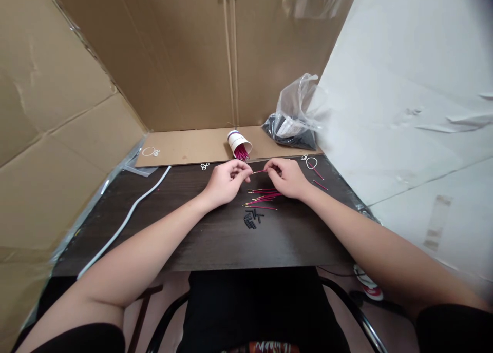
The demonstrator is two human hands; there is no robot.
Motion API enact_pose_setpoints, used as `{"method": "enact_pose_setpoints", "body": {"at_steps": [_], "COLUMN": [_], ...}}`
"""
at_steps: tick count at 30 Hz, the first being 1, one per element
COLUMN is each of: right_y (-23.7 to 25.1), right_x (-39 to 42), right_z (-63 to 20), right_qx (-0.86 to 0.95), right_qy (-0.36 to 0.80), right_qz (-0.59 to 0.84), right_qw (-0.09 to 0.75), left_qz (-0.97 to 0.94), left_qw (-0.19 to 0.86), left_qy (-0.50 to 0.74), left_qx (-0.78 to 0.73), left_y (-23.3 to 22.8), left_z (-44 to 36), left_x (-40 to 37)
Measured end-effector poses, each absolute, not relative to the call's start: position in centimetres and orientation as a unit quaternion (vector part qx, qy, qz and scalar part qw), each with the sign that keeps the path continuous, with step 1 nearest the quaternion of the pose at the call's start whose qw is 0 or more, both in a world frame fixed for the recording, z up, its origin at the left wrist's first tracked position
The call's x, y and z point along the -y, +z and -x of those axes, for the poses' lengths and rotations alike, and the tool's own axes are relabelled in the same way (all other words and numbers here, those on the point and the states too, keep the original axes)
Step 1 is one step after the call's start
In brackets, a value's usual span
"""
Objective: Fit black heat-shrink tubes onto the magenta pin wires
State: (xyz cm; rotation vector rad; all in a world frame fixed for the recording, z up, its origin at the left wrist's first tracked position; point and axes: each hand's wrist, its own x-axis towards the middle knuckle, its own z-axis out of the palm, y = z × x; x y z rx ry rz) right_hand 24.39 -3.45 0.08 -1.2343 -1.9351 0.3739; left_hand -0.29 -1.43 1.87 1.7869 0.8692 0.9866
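Observation:
My left hand [227,181] and my right hand [287,177] meet over the dark table [192,235], pinching the two ends of one thin magenta wire [259,172] held level between them. Just below the hands lies a loose pile of several more magenta wires [264,195]. Nearer to me is a small heap of short black tube pieces [252,219]. Behind the hands a white paper cup [239,142] lies on its side, with magenta wires sticking out of its mouth.
A clear plastic bag [295,119] of black parts sits at the back right on a cardboard sheet [185,148]. A white cable [127,217] runs along the left of the table. Small white rings [311,162] lie near the right hand. Cardboard walls enclose the table.

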Motion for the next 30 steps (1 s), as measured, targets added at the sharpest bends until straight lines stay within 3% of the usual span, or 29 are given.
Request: {"method": "enact_pose_setpoints", "body": {"at_steps": [6,30], "right_y": [0.62,0.69], "right_x": [3.90,3.99], "right_z": [-24.23,-24.24], "right_qx": [0.759,0.790], "right_qy": [0.127,0.058], "right_qz": [0.471,0.432], "right_qw": [0.430,0.432], "left_qz": [-0.638,-0.681], "left_qw": [0.535,0.515], "left_qy": [0.381,0.337], "left_qx": [-0.403,-0.397], "left_y": [1.54,1.93], "left_z": [0.10,-0.03], "left_x": [0.42,1.19]}}
